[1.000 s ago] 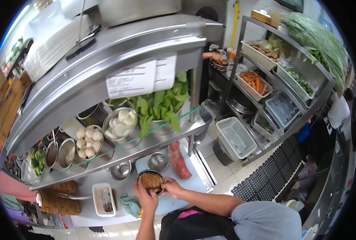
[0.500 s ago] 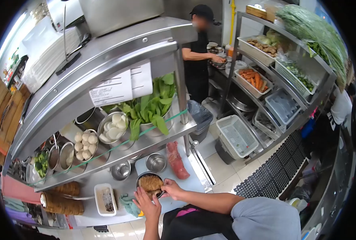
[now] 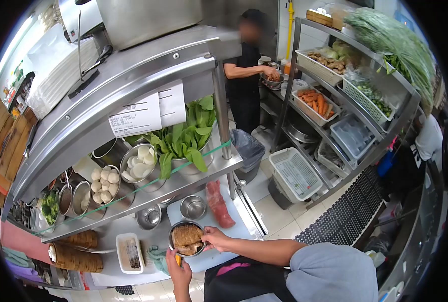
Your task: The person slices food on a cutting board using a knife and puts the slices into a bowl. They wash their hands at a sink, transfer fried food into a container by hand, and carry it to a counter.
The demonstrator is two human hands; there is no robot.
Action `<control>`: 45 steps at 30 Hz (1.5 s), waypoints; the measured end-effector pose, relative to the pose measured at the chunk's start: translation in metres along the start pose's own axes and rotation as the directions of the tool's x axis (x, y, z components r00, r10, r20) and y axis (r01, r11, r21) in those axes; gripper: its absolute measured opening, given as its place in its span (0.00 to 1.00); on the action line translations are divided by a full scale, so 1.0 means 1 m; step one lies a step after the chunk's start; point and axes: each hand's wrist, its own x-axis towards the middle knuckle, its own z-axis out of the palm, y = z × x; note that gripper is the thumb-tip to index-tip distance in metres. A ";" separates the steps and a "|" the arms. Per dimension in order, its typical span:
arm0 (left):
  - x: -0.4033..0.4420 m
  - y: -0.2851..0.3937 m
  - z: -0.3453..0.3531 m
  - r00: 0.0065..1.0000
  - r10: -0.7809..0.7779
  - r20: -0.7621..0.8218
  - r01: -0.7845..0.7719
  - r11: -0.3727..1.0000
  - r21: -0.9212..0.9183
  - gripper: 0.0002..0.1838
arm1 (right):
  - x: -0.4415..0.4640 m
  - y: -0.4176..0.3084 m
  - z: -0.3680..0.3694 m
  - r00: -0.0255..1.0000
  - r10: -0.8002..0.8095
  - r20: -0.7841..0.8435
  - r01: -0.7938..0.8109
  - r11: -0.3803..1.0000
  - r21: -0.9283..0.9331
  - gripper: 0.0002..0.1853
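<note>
A round metal bowl (image 3: 172, 233) holds browned, sliced meat (image 3: 188, 236) and sits low over the white cutting board (image 3: 239, 226). My right hand (image 3: 215, 239) is closed on the bowl's right rim. My left hand (image 3: 180, 272) is curled at its lower left edge, fingertips against the rim. A yellow piece (image 3: 178, 259) shows between the left thumb and fingers; what it belongs to is hidden. Beyond the bowl, a smaller metal bowl (image 3: 193, 207) and a long piece of raw red meat (image 3: 219, 204) lie on the board.
Left are a green cloth (image 3: 158, 259), a white tray (image 3: 129, 269) and bamboo steamers (image 3: 78, 257). A metal shelf (image 3: 153, 201) with pots of vegetables overhangs the counter. A co-worker (image 3: 246, 75) stands behind it, near a vegetable rack (image 3: 329, 136).
My left hand has gone from spread flat beside the bowl to curled at its lower edge. The bowl has shifted slightly toward me, and more of the sliced meat shows.
</note>
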 end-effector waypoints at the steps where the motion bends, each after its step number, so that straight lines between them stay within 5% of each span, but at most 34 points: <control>1: -0.003 -0.006 0.004 1.000 -0.010 0.002 0.011 0.999 -0.042 0.27 | -0.001 -0.002 -0.002 1.000 0.006 0.013 -0.005 1.000 -0.010 0.10; 5: -0.009 -0.022 0.019 0.996 -0.077 0.052 0.089 0.956 -0.278 0.27 | -0.006 0.000 -0.011 0.998 -0.029 0.049 0.031 0.999 -0.045 0.08; 12: -0.004 -0.025 0.020 0.991 0.117 0.072 -0.111 0.990 -0.086 0.31 | -0.017 0.000 -0.023 0.996 -0.017 0.090 0.026 0.995 -0.096 0.09; 24: -0.022 -0.035 0.044 1.000 -0.029 -0.005 0.025 0.920 -0.391 0.27 | -0.040 -0.019 -0.066 0.946 0.137 0.292 -0.076 0.975 -0.208 0.15; 30: -0.023 -0.035 0.040 0.998 -0.056 -0.025 0.039 0.894 -0.446 0.26 | -0.036 -0.018 -0.112 0.987 0.047 0.156 0.010 0.939 -0.344 0.18; 35: -0.023 -0.036 0.036 0.994 -0.108 -0.008 0.092 0.877 -0.472 0.27 | -0.034 -0.007 -0.142 0.999 0.030 -0.029 -0.039 0.906 -0.422 0.15; 45: -0.028 -0.041 0.041 0.991 -0.130 0.008 0.117 0.859 -0.499 0.26 | -0.021 0.017 -0.169 0.987 0.050 -0.150 -0.115 0.877 -0.467 0.15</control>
